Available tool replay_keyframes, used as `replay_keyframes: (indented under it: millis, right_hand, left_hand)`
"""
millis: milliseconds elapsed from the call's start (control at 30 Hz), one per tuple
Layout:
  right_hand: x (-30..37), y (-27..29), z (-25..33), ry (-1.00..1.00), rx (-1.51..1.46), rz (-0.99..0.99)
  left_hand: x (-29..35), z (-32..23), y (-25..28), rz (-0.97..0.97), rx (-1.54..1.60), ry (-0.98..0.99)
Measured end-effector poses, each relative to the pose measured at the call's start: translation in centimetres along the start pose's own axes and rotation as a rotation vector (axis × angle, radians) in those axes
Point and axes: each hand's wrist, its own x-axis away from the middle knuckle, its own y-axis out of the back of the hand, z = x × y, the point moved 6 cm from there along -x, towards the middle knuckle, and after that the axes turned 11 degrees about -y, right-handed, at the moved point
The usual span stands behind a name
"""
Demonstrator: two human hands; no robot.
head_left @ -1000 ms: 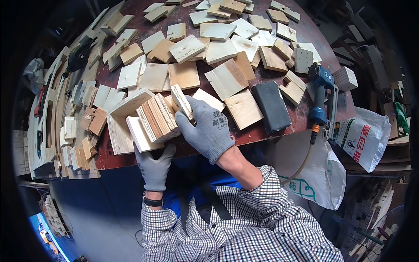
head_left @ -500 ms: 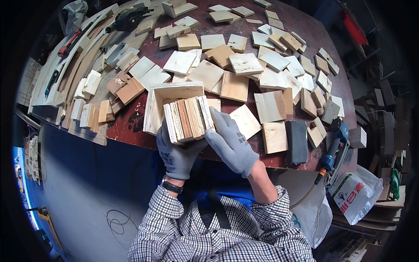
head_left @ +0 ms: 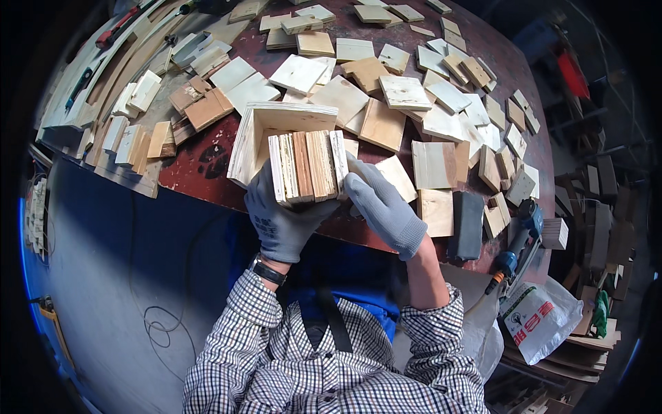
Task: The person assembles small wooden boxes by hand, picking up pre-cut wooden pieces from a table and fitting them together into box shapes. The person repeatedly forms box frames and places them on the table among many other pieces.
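Both my hands wear grey work gloves. My left hand (head_left: 281,219) holds from below a row of several thin wooden boards (head_left: 308,165) standing on edge, side by side. My right hand (head_left: 381,204) presses against the right end of that row. The boards stand inside an open plywood box frame (head_left: 256,126) resting near the front edge of the dark red table (head_left: 201,181). My checked sleeves come up from the bottom.
Many loose square wood pieces (head_left: 403,91) cover the table. A dark sanding block (head_left: 469,225) and a blue power drill (head_left: 516,243) lie at the right front edge. Stacked planks and offcuts (head_left: 131,131) sit at left. A white plastic bag (head_left: 542,317) hangs lower right.
The view has swung so the table appears higher and farther right. Both hands have stayed on the row of boards, squeezing it more tightly together in the box frame.
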Motion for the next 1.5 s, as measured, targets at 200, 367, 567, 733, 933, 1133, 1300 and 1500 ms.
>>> replay_keyframes:
  millis: [200,367,567,733,933,1133,1300,1500]
  right_hand:
    - [0.2,-0.7,1.7,0.148,0.201,-0.071]
    - [0.0,0.1,-0.1,0.235,0.094,-0.051]
    - [1.7,3.0,2.6,0.13,0.209,-0.279]
    - [2.5,3.2,4.9,0.339,0.391,-0.43]
    - [2.5,4.0,5.9,0.089,0.414,-0.472]
    - [-2.8,4.7,9.9,-0.137,0.767,-0.238]
    - [-4.9,2.7,8.2,-0.096,0.775,-0.187]
    - [-5.0,1.8,7.3,-0.087,0.758,-0.198]
  left_hand:
    - [1.0,0.7,-0.3,-0.02,-0.032,-0.025]
    - [0.3,0.3,-0.2,-0.012,0.013,-0.017]
    - [0.3,0.3,0.1,-0.029,0.017,0.02]
    - [0.4,0.2,0.1,-0.02,0.03,0.023]
    - [0.6,0.2,-0.3,-0.013,-0.005,-0.007]
    - [0.3,0.2,0.3,-0.021,-0.003,-0.025]
    - [0.7,0.4,-0.3,0.006,-0.014,-0.004]
    - [0.8,0.4,-0.1,0.044,-0.02,0.018]
